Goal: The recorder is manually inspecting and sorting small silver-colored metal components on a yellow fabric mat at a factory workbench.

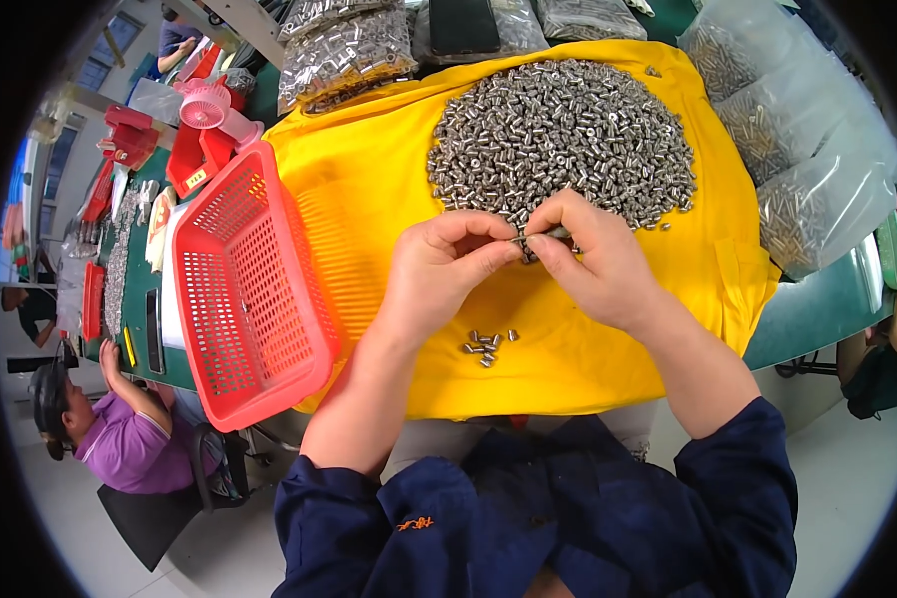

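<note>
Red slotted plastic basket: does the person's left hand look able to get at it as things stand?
Probably yes: only yellow cloth appears to lie between the left hand and the red slotted plastic basket. That hand pinches a small thin piece, so it may need to let go first.

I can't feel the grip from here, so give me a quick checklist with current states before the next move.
1. Left hand and right hand pinching at the small thin piece: ok.
2. Piece fully visible: not ok, fingers cover part of it.
3. Grip firmness: cannot tell.
4. Small cluster of metal cylinders separate from the large heap of metal cylinders: ok.
5. Red perforated basket beside the left forearm: ok.
</note>
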Demonstrator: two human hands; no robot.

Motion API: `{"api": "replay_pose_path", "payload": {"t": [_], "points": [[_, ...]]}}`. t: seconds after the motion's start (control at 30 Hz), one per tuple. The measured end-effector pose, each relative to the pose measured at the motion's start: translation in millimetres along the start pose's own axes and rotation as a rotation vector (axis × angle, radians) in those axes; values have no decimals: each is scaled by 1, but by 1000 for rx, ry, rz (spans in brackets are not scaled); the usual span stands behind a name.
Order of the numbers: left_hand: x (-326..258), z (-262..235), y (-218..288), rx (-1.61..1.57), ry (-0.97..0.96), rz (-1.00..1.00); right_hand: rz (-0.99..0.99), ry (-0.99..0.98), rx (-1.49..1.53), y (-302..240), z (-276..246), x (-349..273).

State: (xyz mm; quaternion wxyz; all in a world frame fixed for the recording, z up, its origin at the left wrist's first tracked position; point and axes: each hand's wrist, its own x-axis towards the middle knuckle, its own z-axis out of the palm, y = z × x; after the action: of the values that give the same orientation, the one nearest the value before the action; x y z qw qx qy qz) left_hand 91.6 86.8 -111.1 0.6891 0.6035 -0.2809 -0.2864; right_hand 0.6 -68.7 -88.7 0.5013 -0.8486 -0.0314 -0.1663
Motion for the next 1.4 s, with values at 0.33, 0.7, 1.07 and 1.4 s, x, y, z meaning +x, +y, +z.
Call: {"api": "replay_pose_path", "payload": {"t": [0.33,0.7,1.07,1.4], "points": [[-1,1,4,179,23,97,-179,-8,-226,1,5,0],[-44,-7,20,843,-175,48,-109,69,-152,-2,-10,0],[8,2,5,1200,-16,252,-45,83,-89,1,-7,2],[8,0,3,1045,-27,175,-21,85,-87,6,-5,2]]}}
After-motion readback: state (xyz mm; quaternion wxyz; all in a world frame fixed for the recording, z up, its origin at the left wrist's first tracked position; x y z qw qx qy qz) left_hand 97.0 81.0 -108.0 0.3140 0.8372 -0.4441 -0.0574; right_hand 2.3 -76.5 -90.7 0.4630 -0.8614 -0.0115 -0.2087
